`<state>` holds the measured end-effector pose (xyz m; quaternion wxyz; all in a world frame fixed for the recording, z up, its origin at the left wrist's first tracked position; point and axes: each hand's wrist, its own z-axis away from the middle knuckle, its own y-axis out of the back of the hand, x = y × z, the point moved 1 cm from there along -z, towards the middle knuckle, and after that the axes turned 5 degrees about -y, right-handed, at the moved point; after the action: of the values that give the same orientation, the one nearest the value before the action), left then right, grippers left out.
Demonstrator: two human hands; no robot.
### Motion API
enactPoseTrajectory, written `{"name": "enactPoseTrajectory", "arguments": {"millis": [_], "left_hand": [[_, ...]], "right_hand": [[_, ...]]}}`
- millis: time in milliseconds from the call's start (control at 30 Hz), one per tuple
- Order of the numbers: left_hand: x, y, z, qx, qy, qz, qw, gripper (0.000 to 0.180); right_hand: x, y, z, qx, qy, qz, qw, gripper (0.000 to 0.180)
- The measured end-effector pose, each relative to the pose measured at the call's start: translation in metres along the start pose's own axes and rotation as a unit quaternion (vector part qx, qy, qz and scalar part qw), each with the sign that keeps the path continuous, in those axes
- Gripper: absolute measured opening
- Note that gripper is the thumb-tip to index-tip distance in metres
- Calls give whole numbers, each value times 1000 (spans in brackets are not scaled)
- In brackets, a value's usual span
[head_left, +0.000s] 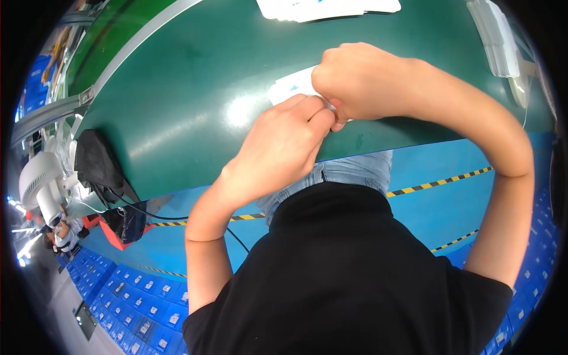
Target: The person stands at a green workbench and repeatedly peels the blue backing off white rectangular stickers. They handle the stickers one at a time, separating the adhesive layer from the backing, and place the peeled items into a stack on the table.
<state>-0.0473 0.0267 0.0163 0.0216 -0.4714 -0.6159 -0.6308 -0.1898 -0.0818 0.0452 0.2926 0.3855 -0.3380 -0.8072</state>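
Nearest, our black shirt and jeans; both forearms rise to the green counter (195,94). Our left hand (278,148) and right hand (364,80) meet over a small white packet (293,86) lying flat near the counter's front edge, fingers of both closed in a pinch grip on its near end. We judge it light, thin and pliable, likely slick; best taken by the edges, not the middle. Left, a black mesh bag (97,163) and a white fan (41,186). Farther back, white sheets (325,7) and a stack of clear trays (494,35).
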Motion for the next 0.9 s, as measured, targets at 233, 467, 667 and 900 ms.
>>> {"name": "enactPoseTrajectory", "arguments": {"millis": [233,467,667,900], "left_hand": [[17,-16,33,91,-39,-198,975,36],[15,-29,45,65,-9,-273,960,49],[5,-23,41,60,-32,-253,965,59],[6,-28,45,45,-10,-235,971,59]], "right_hand": [[-4,7,-3,-26,18,25,999,31],[-8,11,-6,-52,-1,39,998,32],[-2,15,2,-66,10,62,996,32],[30,-3,15,31,64,86,994,34]]}}
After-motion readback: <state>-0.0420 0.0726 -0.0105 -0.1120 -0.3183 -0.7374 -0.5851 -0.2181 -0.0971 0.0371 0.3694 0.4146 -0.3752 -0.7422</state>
